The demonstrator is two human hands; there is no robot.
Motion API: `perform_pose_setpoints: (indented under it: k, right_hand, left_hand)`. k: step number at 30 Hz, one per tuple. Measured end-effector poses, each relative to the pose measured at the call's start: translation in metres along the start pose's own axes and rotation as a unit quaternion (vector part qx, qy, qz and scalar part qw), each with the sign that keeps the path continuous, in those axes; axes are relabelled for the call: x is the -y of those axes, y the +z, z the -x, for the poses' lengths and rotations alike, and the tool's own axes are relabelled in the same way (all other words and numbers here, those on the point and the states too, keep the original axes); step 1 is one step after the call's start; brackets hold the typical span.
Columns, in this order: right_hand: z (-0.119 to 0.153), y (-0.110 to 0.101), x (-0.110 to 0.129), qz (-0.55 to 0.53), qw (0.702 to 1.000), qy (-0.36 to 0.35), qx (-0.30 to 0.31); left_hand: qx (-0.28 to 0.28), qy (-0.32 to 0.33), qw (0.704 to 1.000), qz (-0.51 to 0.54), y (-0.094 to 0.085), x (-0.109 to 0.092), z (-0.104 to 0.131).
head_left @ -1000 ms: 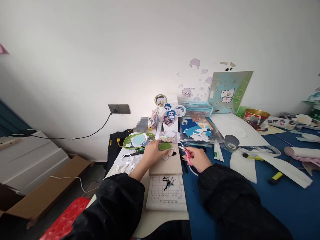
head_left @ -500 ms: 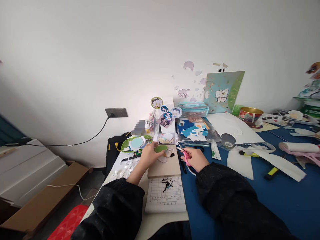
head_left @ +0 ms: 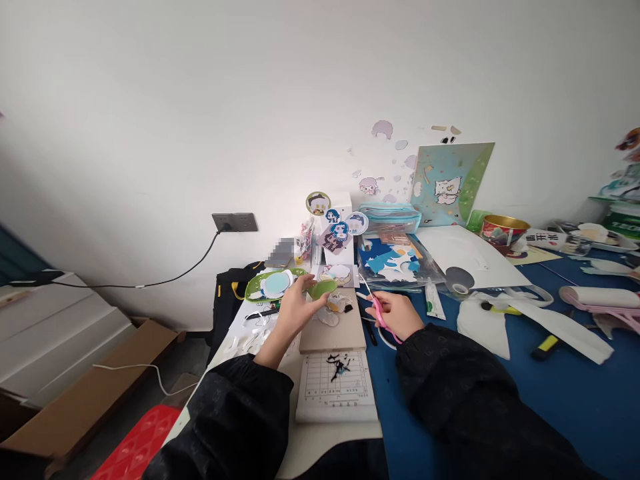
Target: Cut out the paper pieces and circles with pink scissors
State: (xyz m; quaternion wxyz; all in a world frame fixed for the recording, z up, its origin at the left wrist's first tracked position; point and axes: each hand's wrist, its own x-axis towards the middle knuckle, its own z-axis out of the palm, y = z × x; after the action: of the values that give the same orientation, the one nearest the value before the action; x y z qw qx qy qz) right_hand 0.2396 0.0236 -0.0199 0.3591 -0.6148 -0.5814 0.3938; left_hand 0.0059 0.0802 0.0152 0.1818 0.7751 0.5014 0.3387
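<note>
My left hand [head_left: 296,308] pinches a green oval cutout [head_left: 323,289] between thumb and fingers, just above a beige board [head_left: 333,339]. Pink-handled scissors [head_left: 380,313] are in my right hand [head_left: 400,315], their blades pointing up and left, apart from the cutout. Pale paper pieces [head_left: 327,317] lie on the board below the cutout. Behind it is a card with a rounded drawing [head_left: 340,274]. Closer to me, black scraps [head_left: 339,367] rest on a printed form pad [head_left: 336,397].
On the left stands a green tray [head_left: 251,291] with a light-blue round piece [head_left: 278,284]; white scraps [head_left: 245,340] lie before it. Blue and white cutouts [head_left: 393,260] sit on clear plastic behind. At right are a white tube [head_left: 434,301], a yellow-black cutter [head_left: 544,347] and a lint roller [head_left: 597,296].
The green cutout has risen a little and tilted in my left hand. The scissors remain in my right hand, and the whole view has shifted slightly.
</note>
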Motion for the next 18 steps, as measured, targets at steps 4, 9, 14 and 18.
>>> perform_pose_setpoints:
  k: [4,9,14,18]
  right_hand:
    - [0.000,-0.003,0.003,-0.054,0.998,-0.007,0.006]
    - [0.002,-0.004,0.009,-0.123,0.992,-0.023,0.030]
    - [0.001,0.000,0.008,-0.165,0.985,-0.027,0.050]
    - [0.000,0.000,0.005,-0.180,0.982,-0.022,0.048]
  left_hand:
    - [-0.039,0.058,0.998,0.003,0.003,-0.009,0.006]
    - [-0.036,0.146,0.989,0.000,0.011,-0.018,0.018]
    - [0.025,0.226,0.973,0.024,0.015,-0.029,0.029]
    - [0.042,0.233,0.969,0.070,0.016,-0.032,0.031]
